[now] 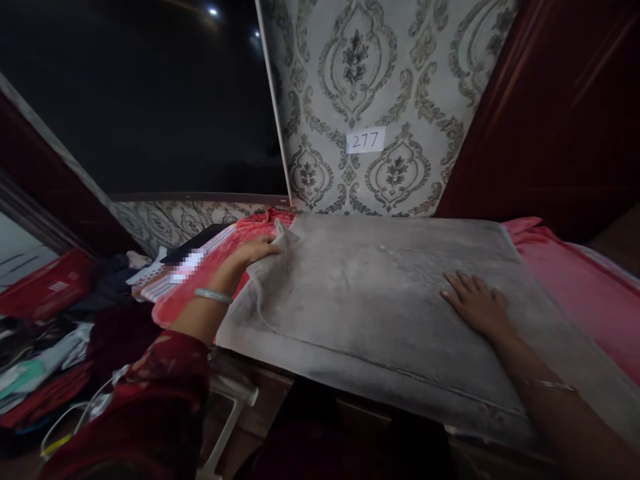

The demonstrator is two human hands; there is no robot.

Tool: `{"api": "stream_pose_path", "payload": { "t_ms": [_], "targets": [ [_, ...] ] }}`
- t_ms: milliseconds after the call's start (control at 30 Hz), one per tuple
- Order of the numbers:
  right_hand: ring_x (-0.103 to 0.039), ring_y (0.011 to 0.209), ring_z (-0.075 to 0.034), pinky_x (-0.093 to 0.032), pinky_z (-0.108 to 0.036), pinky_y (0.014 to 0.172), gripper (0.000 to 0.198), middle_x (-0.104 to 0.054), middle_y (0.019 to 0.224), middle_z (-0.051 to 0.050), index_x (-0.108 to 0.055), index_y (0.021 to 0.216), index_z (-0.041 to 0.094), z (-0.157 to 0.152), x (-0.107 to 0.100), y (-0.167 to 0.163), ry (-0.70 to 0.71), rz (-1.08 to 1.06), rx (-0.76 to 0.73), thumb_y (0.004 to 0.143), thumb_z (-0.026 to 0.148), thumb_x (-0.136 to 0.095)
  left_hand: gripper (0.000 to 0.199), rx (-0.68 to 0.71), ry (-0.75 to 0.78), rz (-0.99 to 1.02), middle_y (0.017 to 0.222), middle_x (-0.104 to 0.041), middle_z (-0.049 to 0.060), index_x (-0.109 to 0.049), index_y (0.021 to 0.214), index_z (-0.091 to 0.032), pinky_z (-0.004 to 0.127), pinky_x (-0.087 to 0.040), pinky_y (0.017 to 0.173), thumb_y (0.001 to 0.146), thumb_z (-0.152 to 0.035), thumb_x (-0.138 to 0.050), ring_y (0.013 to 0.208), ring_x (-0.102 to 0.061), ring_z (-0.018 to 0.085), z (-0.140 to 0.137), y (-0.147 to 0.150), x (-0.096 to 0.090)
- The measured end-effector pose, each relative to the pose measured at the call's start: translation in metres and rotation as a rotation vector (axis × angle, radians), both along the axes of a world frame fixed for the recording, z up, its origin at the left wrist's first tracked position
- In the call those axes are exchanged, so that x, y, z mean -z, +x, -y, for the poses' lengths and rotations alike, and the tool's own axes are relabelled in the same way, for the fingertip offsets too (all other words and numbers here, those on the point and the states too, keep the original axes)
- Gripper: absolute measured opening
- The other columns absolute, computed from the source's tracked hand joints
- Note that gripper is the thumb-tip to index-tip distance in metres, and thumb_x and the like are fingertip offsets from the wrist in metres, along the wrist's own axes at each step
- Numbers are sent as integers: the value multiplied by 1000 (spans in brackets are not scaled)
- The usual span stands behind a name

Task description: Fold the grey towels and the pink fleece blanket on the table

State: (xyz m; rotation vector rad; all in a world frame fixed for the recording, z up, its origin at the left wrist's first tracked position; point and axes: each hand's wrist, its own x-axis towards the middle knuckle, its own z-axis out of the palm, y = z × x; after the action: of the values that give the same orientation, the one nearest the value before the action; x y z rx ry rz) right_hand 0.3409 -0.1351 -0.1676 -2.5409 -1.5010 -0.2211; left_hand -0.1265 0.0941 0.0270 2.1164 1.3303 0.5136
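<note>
Cloth (350, 293), grey & plush, lies spread flat for the most part in front of us, below the wallpaper (355, 73) w/ its "277" card (366, 141), on top of pink fabric (575, 280) that shows past both ends. Its long axis runs L to R, approx. along the wall; near edge slants down toward our R, so the R end comes closer to us. L end is bunched, w/ a raised fold peaking toward the wall. Our L hand (257, 251) has its fingertips clamped on that fold; thumb's hidden, can't see it. Our R hand (477, 303) rests palm down on the R part, fingers apart, pointing far & L.
</note>
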Motion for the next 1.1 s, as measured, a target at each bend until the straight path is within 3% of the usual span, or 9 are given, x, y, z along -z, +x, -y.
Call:
{"api": "stream_pose_path", "payload": {
  "t_ms": [100,167,367,500,667,767,833,933,1100],
  "targets": [
    [-31,150,-35,-32,-62,117,63,-33,166,-6,-41,158,29,0,-4,-2,-19,1,0,102,53,-27,25,226,90,-179,92,-74,6,-71,99,-11,32,-55,79,80,-16,-56,87,-68,23,19,61,-11],
    [-30,151,-34,-30,-62,118,63,-31,166,-5,-40,159,29,0,-8,-4,-41,-6,4,102,52,-27,30,295,152,-249,105,-75,10,-71,106,-10,34,-54,87,80,-14,-56,98,-68,26,39,101,-3],
    [-29,151,-33,-29,-62,118,61,-32,166,-6,-40,158,30,-2,-9,-6,-34,-18,8,103,52,-25,29,376,166,-483,114,-74,21,-75,106,-10,36,-55,90,79,-11,-64,107,-70,33,107,170,67],
    [-30,151,-36,-27,-67,117,59,-35,164,-10,-46,154,28,1,-22,-12,33,-87,6,100,48,-33,33,351,195,-511,123,-71,22,-72,113,-10,35,-53,94,83,-13,-59,116,-68,31,113,169,83],
    [-37,146,-39,-28,-55,122,49,-50,150,-22,-60,137,11,-19,-65,-62,260,-583,-4,92,26,-49,30,325,217,-447,123,-71,19,-71,113,-13,34,-51,96,86,-16,-57,119,-67,30,102,161,78],
    [-70,105,-33,-55,-47,97,37,-72,110,-17,-66,123,13,-52,-77,-109,170,-813,-39,99,32,-46,27,337,217,-372,120,-72,19,-72,108,-13,35,-52,93,85,-17,-57,114,-68,30,106,163,83],
    [-73,75,-25,-61,-39,75,36,-73,87,-12,-67,113,14,-77,-77,-136,89,-968,-56,103,38,-42,23,387,196,-312,113,-75,14,-74,101,-15,32,-52,89,82,-17,-61,106,-70,28,109,162,88],
    [-68,56,-18,-59,-29,59,39,-68,69,-6,-65,103,14,-103,-75,-159,35,-1105,-64,103,49,-48,19,465,163,-144,100,-78,4,-77,93,-21,26,-52,83,80,-17,-64,90,-70,20,103,146,92],
    [-64,52,-18,-56,-29,55,34,-65,65,-3,-65,94,15,-117,-72,-168,61,-1059,-15,91,48,-70,31,149,234,98,106,-74,10,-72,105,-16,36,-52,87,85,-18,-48,91,-67,24,58,87,97]
  ]
}}
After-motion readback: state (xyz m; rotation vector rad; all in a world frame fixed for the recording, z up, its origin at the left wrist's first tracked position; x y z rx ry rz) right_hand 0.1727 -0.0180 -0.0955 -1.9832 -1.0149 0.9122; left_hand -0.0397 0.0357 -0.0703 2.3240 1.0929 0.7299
